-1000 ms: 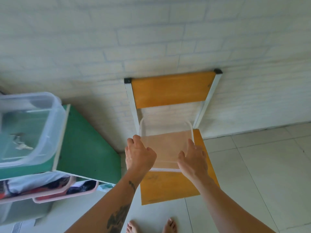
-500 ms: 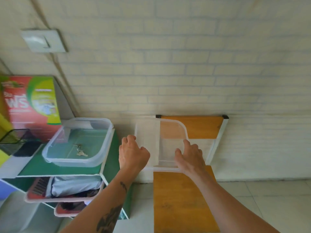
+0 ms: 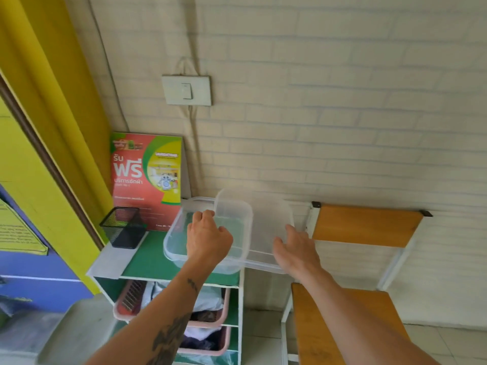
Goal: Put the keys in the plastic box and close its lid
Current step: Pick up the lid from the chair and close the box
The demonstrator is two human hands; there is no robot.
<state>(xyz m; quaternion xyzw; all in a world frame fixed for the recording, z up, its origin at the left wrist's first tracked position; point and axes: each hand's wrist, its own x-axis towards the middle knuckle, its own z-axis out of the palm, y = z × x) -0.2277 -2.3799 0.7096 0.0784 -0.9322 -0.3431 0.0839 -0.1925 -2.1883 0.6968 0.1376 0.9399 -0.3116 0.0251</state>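
Observation:
A clear plastic box [image 3: 174, 241] stands on the green top of a white shelf unit [image 3: 150, 264]. I hold its clear lid [image 3: 266, 222] in the air, tilted, its left part over the box's right half. My left hand [image 3: 207, 239] grips the lid's left edge above the box. On the lid's right near corner, my right hand [image 3: 296, 247] keeps hold. The keys are hidden behind my left hand and the lid.
A black mesh holder [image 3: 123, 229] and a red and green carton [image 3: 147, 177] stand at the back of the shelf top. Pink baskets [image 3: 210, 322] fill the shelves below. An orange chair [image 3: 350, 306] stands to the right, a light switch [image 3: 187, 90] on the brick wall.
Both hands lifted the lid off the chair seat and carried it left, so it now partly covers the box. My view has swung left and up.

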